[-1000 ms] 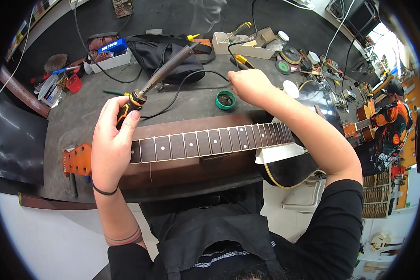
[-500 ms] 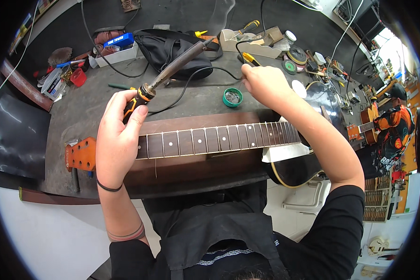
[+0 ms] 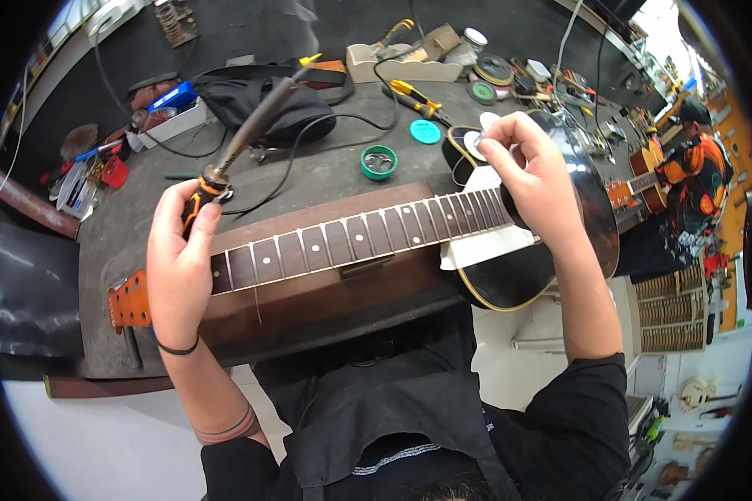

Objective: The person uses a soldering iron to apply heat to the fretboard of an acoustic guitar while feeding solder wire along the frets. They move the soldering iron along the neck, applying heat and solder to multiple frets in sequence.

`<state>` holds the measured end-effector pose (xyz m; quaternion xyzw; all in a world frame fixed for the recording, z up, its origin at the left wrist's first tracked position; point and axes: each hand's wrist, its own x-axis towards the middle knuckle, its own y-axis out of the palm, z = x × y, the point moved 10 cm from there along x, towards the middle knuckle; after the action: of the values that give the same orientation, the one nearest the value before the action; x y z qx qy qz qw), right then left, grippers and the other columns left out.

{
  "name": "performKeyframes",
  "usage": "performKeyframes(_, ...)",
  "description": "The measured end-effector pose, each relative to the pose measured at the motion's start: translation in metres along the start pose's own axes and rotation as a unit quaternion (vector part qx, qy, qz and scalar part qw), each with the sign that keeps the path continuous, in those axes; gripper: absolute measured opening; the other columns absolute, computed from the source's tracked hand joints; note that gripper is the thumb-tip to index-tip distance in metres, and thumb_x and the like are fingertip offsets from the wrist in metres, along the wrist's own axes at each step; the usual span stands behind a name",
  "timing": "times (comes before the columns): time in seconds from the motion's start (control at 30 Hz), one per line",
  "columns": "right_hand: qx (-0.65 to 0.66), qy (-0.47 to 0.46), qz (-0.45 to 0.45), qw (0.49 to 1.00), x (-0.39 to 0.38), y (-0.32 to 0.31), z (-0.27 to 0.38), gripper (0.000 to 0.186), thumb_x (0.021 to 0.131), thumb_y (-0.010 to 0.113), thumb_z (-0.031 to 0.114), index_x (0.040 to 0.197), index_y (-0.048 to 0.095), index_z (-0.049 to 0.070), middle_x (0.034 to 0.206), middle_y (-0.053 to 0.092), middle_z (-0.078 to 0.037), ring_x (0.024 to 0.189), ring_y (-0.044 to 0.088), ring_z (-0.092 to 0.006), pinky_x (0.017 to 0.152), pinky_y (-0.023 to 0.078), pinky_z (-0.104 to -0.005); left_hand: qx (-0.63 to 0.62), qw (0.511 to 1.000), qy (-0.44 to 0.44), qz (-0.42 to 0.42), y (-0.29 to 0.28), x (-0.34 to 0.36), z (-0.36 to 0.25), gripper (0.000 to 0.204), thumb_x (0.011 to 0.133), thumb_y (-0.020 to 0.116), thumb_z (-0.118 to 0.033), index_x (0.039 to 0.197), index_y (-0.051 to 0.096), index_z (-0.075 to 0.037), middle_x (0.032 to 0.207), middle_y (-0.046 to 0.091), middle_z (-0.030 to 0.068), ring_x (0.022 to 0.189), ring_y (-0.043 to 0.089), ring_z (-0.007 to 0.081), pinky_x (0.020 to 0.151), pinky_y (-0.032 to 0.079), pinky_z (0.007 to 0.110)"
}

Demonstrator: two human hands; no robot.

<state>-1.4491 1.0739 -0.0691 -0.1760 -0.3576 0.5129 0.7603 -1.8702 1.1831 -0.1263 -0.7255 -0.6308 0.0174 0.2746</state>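
Cluttered workshop surface point(image 3: 326, 179) with a guitar laid flat across it.
Nearest, the guitar point(image 3: 368, 238) shows a dark fretboard with pale dots, an orange-brown headstock and a glossy black body. The left hand point(image 3: 180, 263) has its fingers wrapped round a soldering iron point(image 3: 242, 138), tip slanting up and away. The right hand point(image 3: 530, 171) pinches something small over the body. Beyond sit a green tin point(image 3: 378, 161) and a black bag point(image 3: 267, 108).

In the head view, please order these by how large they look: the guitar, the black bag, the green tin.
1. guitar
2. black bag; it lies farther from the camera, so it may look smaller than it is
3. green tin
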Motion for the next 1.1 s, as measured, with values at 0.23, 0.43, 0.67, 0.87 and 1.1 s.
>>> performKeyframes(0.23,0.257,0.063,-0.02,0.964,-0.063,-0.02,-0.041,0.009,0.115,0.072,0.008,0.122,0.07,0.003,0.101,0.075,-0.002,0.074,0.057,-0.0027,0.065,0.045,-0.0216,0.023,1.0,0.019,0.0,0.003,0.0,-0.005,0.026,0.115,0.075,-0.015,0.134,0.07,0.002,0.109,0.068,0.0014,0.1,0.059,0.0122,0.094,0.05,0.029)
performKeyframes(0.43,0.266,0.1,-0.052,0.957,-0.099,-0.013,-0.05,0.008,0.113,0.074,0.003,0.121,0.072,0.004,0.098,0.072,0.001,0.073,0.057,-0.0017,0.062,0.045,-0.0221,0.028,0.999,0.022,0.005,0.002,-0.001,-0.007,0.029,0.115,0.075,-0.012,0.14,0.07,0.002,0.121,0.073,0.0028,0.109,0.064,0.0119,0.101,0.051,0.028)
performKeyframes(0.67,0.131,0.056,-0.062,0.988,-0.105,0.0,-0.031,0.007,0.107,0.079,0.0,0.113,0.076,0.0,0.095,0.072,0.0,0.08,0.064,-0.0061,0.07,0.05,-0.0254,0.103,0.988,0.095,-0.058,-0.003,-0.01,-0.036,0.026,0.117,0.071,-0.008,0.142,0.073,-0.002,0.128,0.074,0.0035,0.112,0.066,0.0129,0.104,0.052,0.03)
performKeyframes(0.87,0.069,0.035,-0.065,0.995,-0.095,0.013,-0.018,0.012,0.103,0.081,0.002,0.115,0.077,0.003,0.096,0.074,-0.007,0.074,0.068,-0.0144,0.067,0.054,-0.0305,0.151,0.978,0.128,-0.071,0.017,-0.005,-0.061,0.024,0.116,0.07,-0.006,0.138,0.073,-0.001,0.125,0.074,0.0054,0.114,0.067,0.0168,0.106,0.052,0.032)
performKeyframes(1.1,0.004,0.009,-0.049,0.999,-0.091,0.03,-0.01,0.007,0.108,0.079,0.002,0.114,0.076,0.001,0.082,0.075,-0.006,0.067,0.065,-0.0107,0.063,0.051,-0.029,0.209,0.962,0.174,-0.022,0.048,-0.013,-0.072,0.026,0.112,0.072,-0.007,0.137,0.075,-0.002,0.129,0.076,0.011,0.119,0.07,0.0273,0.114,0.049,0.039)
